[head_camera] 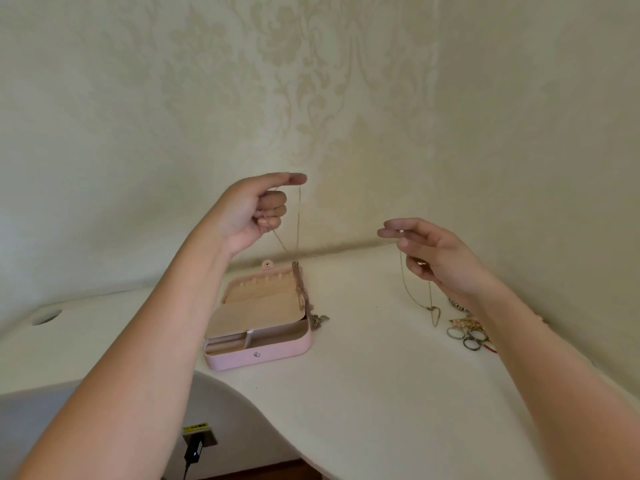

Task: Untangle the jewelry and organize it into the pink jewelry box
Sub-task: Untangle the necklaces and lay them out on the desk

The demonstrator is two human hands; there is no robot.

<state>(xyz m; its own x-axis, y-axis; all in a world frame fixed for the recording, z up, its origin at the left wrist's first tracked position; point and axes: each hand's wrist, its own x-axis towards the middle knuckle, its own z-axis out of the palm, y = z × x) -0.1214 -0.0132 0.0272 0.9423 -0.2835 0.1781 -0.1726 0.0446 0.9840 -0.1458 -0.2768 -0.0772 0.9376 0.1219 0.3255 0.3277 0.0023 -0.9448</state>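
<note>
Entry: the left hand point(256, 207) is raised above the white table point(363, 393). Its thumb and forefinger pinch the top of a brownish chain point(298, 230), and the other fingers are curled in toward the palm. We see the chain hanging in two strands that meet over the right edge of the pink jewelry box point(258, 356). Its lower end lies bunched on the table, touching the box's right side. The box sits open near the middle of the table, its lid laid back toward the patterned wall point(346, 98). It has a beige lining, a row of small hooks along the lid and a base divided into compartments. We cannot tell what, if anything, is in them. The right hand point(436, 258) is lower and well to the right of the box, gripping a thin gold chain point(407, 289) between thumb and fingertips. This chain droops in a loop; we cannot tell whether its end touches the table. Just beside the right wrist lie several rings point(465, 337) and a gold tangle point(464, 322). A black plug point(194, 450) shows below the table edge.
</note>
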